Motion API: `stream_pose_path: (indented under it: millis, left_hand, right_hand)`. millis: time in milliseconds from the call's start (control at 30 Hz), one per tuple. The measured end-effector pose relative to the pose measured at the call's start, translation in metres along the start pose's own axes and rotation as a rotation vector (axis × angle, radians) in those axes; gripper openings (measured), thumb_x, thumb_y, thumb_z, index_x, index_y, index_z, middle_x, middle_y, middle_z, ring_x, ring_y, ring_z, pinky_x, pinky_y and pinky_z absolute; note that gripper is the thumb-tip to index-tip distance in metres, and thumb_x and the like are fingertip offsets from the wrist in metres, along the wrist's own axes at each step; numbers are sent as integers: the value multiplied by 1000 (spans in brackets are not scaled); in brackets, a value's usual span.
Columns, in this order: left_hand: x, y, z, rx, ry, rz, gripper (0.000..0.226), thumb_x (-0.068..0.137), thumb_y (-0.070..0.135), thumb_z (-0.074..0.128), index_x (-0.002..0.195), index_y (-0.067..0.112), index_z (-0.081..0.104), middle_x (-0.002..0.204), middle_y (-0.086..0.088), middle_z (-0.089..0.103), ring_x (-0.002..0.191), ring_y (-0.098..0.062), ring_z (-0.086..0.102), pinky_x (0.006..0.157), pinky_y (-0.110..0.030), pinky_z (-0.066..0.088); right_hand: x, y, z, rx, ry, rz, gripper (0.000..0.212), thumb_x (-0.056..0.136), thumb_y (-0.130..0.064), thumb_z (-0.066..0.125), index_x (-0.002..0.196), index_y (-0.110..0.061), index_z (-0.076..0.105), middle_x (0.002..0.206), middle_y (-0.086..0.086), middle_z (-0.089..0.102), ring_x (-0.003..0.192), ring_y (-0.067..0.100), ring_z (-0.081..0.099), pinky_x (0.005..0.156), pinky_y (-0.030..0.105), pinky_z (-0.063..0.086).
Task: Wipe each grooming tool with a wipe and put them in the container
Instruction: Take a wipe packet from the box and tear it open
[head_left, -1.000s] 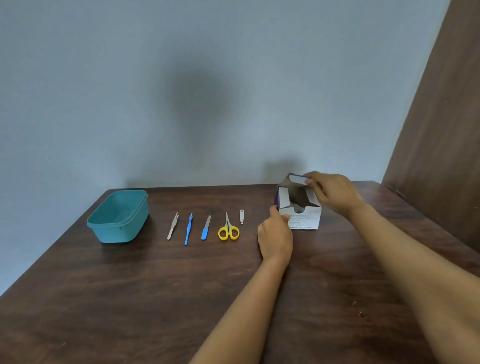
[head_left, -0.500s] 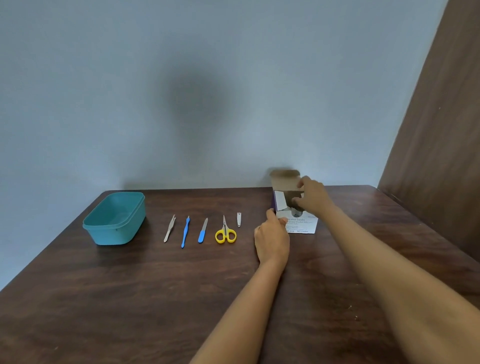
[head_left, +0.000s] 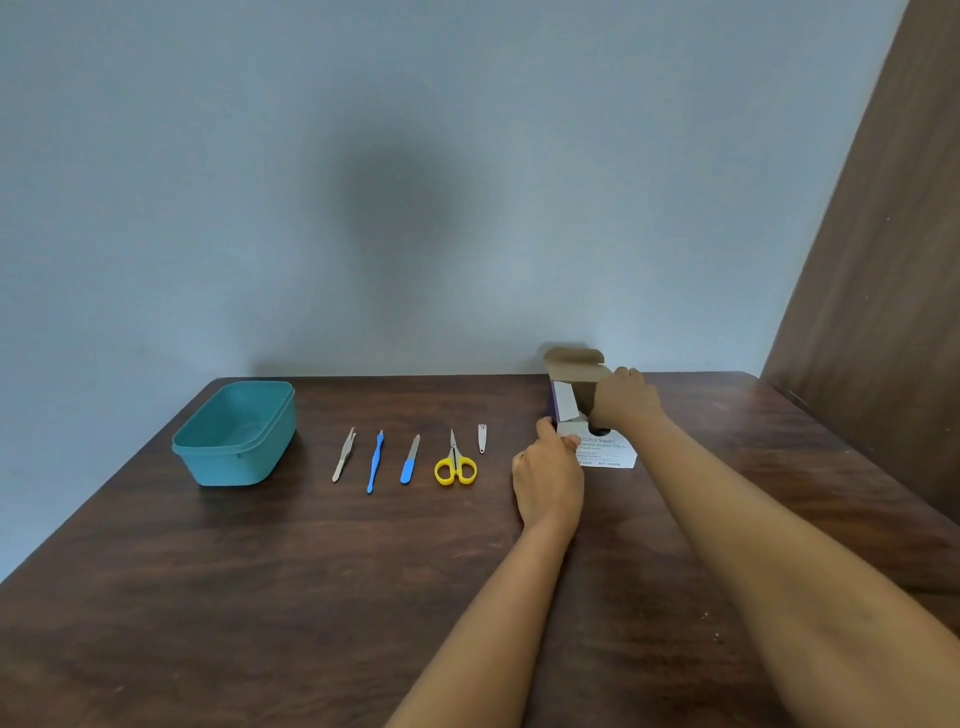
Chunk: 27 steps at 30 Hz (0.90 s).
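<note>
Since a second ago the right hand (head_left: 626, 402) has left the brown cardboard lid flap (head_left: 574, 361), which now stands folded back. It has come down over the open top of the white and purple cardboard box of alcohol swabs (head_left: 608, 456). Its fingers curl down into the opening with their tips hidden, so I cannot tell whether they hold a wipe. The left hand (head_left: 548, 478) stays where it was, resting on the dark brown wooden table (head_left: 260, 597) and pinching the box's near left corner between thumb and forefinger. The box sits toward the far right of the table. To its left the grooming tools lie untouched in a row, each apart from the next: a small silver nail clipper (head_left: 482, 438) nearest the box, then yellow-handled scissors (head_left: 454, 453), a blue-handled nail file (head_left: 410, 460), a slim blue cuticle pusher (head_left: 375, 462) and silver tweezers (head_left: 344, 454). Beyond the tweezers, at the left end, stands the teal rectangular plastic container (head_left: 228, 448), its top open.
</note>
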<state>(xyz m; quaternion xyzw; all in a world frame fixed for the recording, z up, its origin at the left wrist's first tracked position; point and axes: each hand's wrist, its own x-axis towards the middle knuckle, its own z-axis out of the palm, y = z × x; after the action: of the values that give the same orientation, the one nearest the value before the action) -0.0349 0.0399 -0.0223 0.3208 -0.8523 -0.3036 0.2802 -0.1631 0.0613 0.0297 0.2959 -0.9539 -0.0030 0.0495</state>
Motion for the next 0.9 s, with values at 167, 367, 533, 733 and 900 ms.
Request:
stream_pose_path:
  millis: [167,367,533,733,900]
  left_hand:
    - [1,-2,3,54,8,25,31,104,27,35,128,9,44,109,-13,68,103,-32,61,90,-38,40]
    - [3,-3,7,54,20,35,30,103,26,36,125,8,45,110,-11,68,103,-31,61,90,-38,41]
    - [2,-3,10,22,33,51,41,102,30,40,136,7,41,113,-11,68,106,-29,62,94,-38,40]
    - [-1,-4,6,-302,81,-57,65,95,34,49,147,4,25,136,-15,50,129,-29,43,106,-37,36]
    - [-17,-1,-16,-855,193,-52,26,96,29,46,113,24,64,106,5,69,100,-12,65,89,-33,52]
  right_hand:
    - [-2,0,2,101,167,69,33,83,-20,61,112,-4,56,121,14,50,116,31,44,91,33,39]
    - [-13,3,-2,394,396,117,35,87,-32,55,90,1,66,111,16,47,100,35,47,88,40,44]
    - [-26,10,5,638,457,127,26,88,-17,48,87,2,66,109,19,49,98,32,49,85,38,45]
    - [-65,1,0,1191,649,206,17,89,-12,50,76,-5,59,89,13,62,77,19,53,62,20,35]
    - [-117,-29,13,1576,580,103,20,92,-8,52,73,-6,58,62,1,59,55,3,52,56,15,43]
